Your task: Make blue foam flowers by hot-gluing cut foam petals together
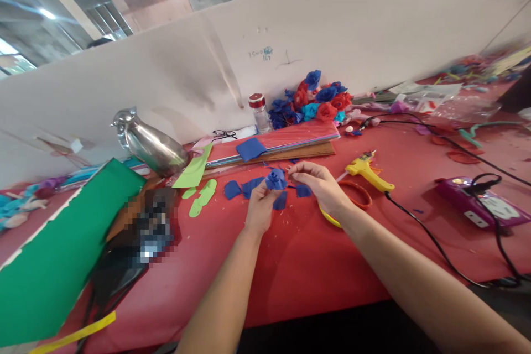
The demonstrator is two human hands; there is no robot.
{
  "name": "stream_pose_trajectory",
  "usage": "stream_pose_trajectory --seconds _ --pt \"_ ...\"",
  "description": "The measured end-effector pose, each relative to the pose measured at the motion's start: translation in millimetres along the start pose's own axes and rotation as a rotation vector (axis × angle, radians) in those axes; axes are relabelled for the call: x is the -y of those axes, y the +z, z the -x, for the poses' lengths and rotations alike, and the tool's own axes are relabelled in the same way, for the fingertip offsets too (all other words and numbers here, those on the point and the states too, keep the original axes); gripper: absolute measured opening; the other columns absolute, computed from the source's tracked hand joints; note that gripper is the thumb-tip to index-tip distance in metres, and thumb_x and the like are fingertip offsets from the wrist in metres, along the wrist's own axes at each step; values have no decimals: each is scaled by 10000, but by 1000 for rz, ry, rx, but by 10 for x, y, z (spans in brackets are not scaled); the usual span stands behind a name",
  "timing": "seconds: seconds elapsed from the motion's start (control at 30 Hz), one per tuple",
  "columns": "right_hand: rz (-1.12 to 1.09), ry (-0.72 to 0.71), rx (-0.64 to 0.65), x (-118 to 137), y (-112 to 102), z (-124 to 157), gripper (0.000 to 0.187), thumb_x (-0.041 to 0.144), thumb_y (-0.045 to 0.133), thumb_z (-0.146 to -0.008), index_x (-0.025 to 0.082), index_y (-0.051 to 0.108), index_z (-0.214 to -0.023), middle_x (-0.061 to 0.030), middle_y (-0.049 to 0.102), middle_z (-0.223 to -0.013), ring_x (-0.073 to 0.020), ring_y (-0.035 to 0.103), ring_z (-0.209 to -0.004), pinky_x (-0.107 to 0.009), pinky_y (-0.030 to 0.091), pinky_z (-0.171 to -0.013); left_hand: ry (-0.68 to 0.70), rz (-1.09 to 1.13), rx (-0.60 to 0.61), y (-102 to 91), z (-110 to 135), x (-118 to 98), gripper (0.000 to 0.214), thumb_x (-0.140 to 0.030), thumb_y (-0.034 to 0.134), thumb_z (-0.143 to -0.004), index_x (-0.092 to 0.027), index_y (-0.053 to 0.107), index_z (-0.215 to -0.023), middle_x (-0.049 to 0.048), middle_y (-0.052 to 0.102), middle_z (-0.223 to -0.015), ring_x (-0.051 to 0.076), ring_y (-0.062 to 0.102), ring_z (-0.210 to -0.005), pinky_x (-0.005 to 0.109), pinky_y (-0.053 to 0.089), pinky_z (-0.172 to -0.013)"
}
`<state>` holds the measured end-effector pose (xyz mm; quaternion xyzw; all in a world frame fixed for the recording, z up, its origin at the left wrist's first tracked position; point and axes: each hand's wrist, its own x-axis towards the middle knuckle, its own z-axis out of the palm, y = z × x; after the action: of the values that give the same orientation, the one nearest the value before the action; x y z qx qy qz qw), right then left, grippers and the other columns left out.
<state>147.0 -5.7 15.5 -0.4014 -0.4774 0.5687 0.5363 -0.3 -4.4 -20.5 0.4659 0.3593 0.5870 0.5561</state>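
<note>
My left hand (260,206) is closed around the base of a small blue paper flower (275,179), holding it upright just above the red table (298,254). My right hand (318,183) pinches the flower's right side with thumb and fingertips. Loose blue petal pieces (243,188) lie on the table just beyond my hands, one more (303,191) under my right fingers. A blue paper square (250,149) rests on a stack of coloured sheets (290,138).
A yellow glue gun (368,172) with a black cord lies right of my hands, beside scissors with orange and yellow handles (357,194). Finished red and blue flowers (315,100) pile against the white wall. A steel jug (149,145), green board (58,254), green leaf cutouts (202,194) and purple power strip (477,202) surround.
</note>
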Motion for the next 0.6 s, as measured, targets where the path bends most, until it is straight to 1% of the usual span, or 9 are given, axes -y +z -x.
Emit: stream_pose_trajectory --seconds 0.07,0.13,0.2,0.27,0.43,0.6 --pt "1 27 27 35 -2 16 321 507 670 -701 188 636 -684 -9 640 -694 -139 559 -684 -258 410 -622 10 -33 73 -4 10 11 229 -337 795 -648 -208 741 -829 20 722 -850 174 624 -885 328 438 -919" --pt "9 69 64 56 -3 20 404 576 643 -715 180 610 -637 -7 613 -642 -129 541 -634 -257 411 -605 0 -53 139 4 29 9 262 -371 780 -669 -208 741 -870 30 721 -878 184 623 -911 328 438 -919" --pt "-14 96 74 63 -7 17 436 603 649 -703 179 593 -621 1 593 -609 -118 520 -586 -256 412 -587 -20 -70 196 19 48 -5 273 -395 762 -688 -209 739 -886 35 718 -886 187 618 -915 330 440 -917" --pt "-51 111 83 60 -15 11 429 595 661 -693 178 593 -616 0 597 -605 -116 516 -567 -255 409 -566 -38 -89 239 33 65 -22 262 -406 748 -702 -209 738 -876 36 713 -875 186 612 -911 330 442 -916" --pt "-56 126 78 51 -46 4 290 457 721 -649 180 643 -617 8 621 -590 -105 523 -554 -240 396 -555 -96 -88 251 40 92 -43 257 -416 771 -670 -212 741 -824 38 703 -862 196 596 -941 341 431 -937" --pt "-56 94 134 78 -51 10 265 436 727 -627 182 655 -602 6 632 -594 -107 532 -561 -245 406 -569 -126 -4 235 69 108 -64 308 -410 820 -600 -208 751 -822 46 703 -878 208 600 -964 358 422 -959"
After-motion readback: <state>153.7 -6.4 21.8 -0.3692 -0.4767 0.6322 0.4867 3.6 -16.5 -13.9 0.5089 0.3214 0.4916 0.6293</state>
